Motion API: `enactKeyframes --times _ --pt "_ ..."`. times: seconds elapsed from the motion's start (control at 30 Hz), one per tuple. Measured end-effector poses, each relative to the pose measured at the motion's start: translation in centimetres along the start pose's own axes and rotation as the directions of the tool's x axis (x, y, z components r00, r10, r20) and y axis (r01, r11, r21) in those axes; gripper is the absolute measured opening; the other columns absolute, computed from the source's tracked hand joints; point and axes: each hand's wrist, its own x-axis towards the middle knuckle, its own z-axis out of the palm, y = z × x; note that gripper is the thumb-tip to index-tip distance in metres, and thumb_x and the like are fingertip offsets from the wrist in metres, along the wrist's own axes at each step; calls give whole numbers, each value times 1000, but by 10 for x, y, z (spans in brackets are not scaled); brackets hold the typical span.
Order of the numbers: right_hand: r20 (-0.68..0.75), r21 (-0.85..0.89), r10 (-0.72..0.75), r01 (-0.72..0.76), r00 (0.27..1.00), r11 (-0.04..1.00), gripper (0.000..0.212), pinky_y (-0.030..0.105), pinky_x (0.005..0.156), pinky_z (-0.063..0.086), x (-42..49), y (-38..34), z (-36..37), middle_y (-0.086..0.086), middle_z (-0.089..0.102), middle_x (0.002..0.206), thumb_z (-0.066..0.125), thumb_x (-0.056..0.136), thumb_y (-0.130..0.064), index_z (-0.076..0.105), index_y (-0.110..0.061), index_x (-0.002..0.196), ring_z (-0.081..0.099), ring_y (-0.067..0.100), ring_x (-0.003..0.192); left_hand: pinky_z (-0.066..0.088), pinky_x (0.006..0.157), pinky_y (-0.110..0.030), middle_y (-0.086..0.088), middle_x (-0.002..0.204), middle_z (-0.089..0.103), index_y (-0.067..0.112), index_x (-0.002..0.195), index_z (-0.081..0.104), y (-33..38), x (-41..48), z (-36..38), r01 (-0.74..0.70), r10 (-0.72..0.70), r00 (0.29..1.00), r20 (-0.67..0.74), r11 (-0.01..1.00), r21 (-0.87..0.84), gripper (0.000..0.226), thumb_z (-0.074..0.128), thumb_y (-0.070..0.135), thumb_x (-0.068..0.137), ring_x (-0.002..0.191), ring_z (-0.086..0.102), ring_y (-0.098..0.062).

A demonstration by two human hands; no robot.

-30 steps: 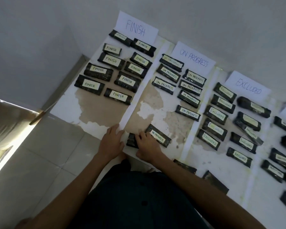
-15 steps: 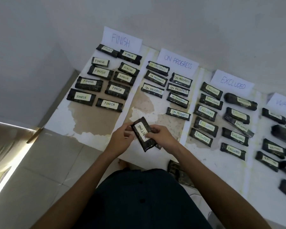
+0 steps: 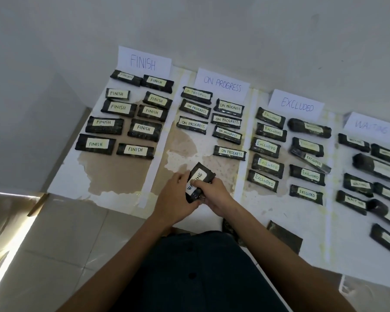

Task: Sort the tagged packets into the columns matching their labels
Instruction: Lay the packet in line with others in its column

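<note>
Black WAITING packet point(image 3: 197, 181) was gripped by both closed hands, left point(image 3: 175, 199) and right point(image 3: 214, 194); a misread could send it to nearby ON PROGRESS, not far right.

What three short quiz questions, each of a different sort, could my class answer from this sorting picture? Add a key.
1. True or false: the packet held by the left hand and right hand is tagged WAITING.
2. Multiple choice: which header sign stands farthest right? A) FINISH B) ON PROGRESS C) EXCLUDED D) WAITING
3. Fill in: the held packet is over the ______ column.

Key: 1 true; 2 D; 3 ON PROGRESS
</note>
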Motion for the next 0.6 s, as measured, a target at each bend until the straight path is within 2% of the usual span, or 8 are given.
enactKeyframes --times 0.17,0.3,0.43,0.6 --pt "-30 -97 -130 127 991 987 24 28 66 57 -10 3 -21 5 72 94 66 86 -18 62 -10 108 69 17 80 52 80 -34 -3 112 44 19 137 35 8 10 7 -67 66 998 10 997 40 73 67 26 71 101 50 -20" --pt "-166 -323 -317 252 934 912 23 31 78 54 -22 13 -62 -2 66 98 63 85 -40 57 -24 99 65 17 89 51 82 -36 -4 119 49 14 139 37 23 20 18 -163 157 986 48 973 162 77 69 28 71 104 50 -22" --pt "-244 -423 -428 302 870 854 25 14 69 44 -45 29 -111 -8 61 99 54 92 -38 57 -23 113 58 4 89 46 88 -33 -5 127 48 14 140 35 52 25 39 -227 209 972 108 955 191 77 70 26 72 109 48 -23" --pt "-329 -526 -519 303 789 795 30 15 77 44 -66 58 -187 -5 61 109 50 95 -35 56 -18 120 56 2 96 43 94 -31 -6 126 46 12 140 35 96 31 88 -292 262 943 207 947 134 76 70 24 74 114 44 -21"
